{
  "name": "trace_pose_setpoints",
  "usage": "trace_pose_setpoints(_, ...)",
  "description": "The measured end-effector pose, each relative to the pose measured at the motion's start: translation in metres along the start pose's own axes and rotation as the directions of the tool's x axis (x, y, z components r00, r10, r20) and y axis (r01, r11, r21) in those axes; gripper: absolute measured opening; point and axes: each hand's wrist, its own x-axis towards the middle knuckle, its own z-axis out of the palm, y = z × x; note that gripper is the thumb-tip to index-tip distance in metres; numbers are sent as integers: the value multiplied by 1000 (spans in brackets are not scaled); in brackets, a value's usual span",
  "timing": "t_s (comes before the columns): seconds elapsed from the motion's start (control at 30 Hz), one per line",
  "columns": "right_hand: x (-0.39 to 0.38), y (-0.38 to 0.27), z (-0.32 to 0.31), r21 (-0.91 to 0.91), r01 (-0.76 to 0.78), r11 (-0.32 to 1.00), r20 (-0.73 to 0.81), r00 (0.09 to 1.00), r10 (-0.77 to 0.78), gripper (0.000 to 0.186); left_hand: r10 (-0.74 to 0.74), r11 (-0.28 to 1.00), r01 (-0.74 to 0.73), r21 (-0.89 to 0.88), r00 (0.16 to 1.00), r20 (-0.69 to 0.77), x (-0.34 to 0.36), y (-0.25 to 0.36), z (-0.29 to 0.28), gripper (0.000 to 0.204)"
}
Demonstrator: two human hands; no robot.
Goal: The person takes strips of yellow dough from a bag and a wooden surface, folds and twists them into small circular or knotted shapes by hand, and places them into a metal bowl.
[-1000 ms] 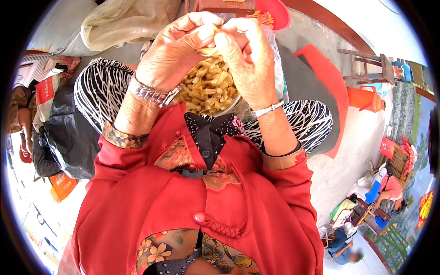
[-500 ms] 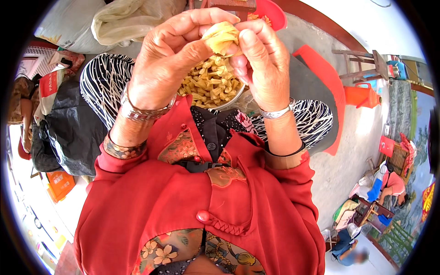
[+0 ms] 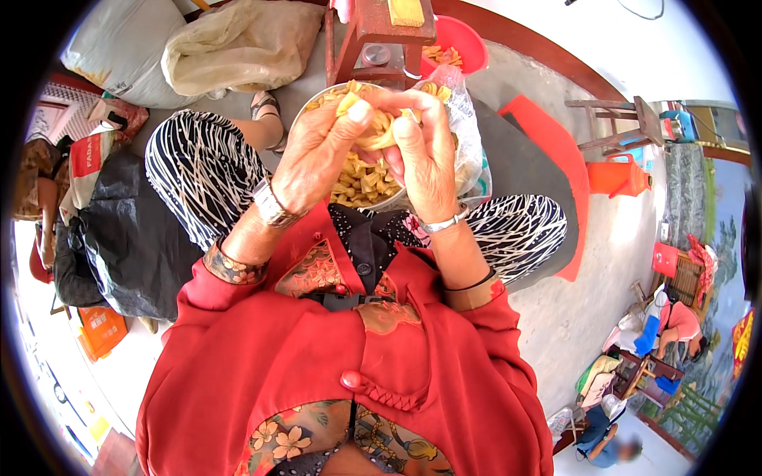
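Observation:
A soft yellow strip (image 3: 378, 133), looped and twisted on itself, is stretched between my two hands above a bowl. My left hand (image 3: 305, 155) pinches one part of it between thumb and fingers. My right hand (image 3: 430, 163) has its thumb and curled fingers closed on the other side. Below them, the round pale bowl (image 3: 397, 198) sits between my knees, full of small yellow knotted pieces (image 3: 361, 181). My hands cover part of it. A clear plastic bag (image 3: 467, 131) lies against its right side, with more yellow strips (image 3: 436, 90) at the bag's top.
Ahead stands a reddish-brown wooden stool (image 3: 381, 25) with a yellow block (image 3: 406, 12) on it. A red basin (image 3: 468, 49) holds yellow pieces. Pale sacks (image 3: 238, 44) lie far left; a black bag (image 3: 131, 230) is by my left knee. A red-orange can (image 3: 617, 176) stands right.
Both hands have come down and nearer, over the bowl. The yellow piece, a compact bundle before, now shows an open loop. The stool and plastic bag are more visible.

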Motion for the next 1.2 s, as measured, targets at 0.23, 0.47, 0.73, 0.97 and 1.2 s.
trace_pose_setpoints(0.23, -16, 10, -17, -108, 48, 993, 13, 999, -47, 34, -144, 799, 204, -566, 978, 149, 4, -16, -2, 49)
trace_pose_setpoints(0.47, -31, 6, -25, -566, 118, 816, 16, 991, -132, 17, -255, 671, 282, -686, 956, 143, -2, -19, -9, 46)
trace_pose_setpoints(0.73, -29, 19, -24, -707, 206, 676, 42, 967, -251, 13, -310, 935, 296, -192, 950, -45, -7, -30, -1, 41)
trace_pose_setpoints(0.97, -29, 26, -22, -739, 335, 585, 159, 930, -332, 16, -405, 880, 347, -324, 905, -131, -13, -32, 1, 12)
trace_pose_setpoints(1.2, -33, 15, -20, -754, 390, 529, 231, 911, -343, 19, -346, 884, 223, -411, 903, -255, -20, -27, -4, 6)
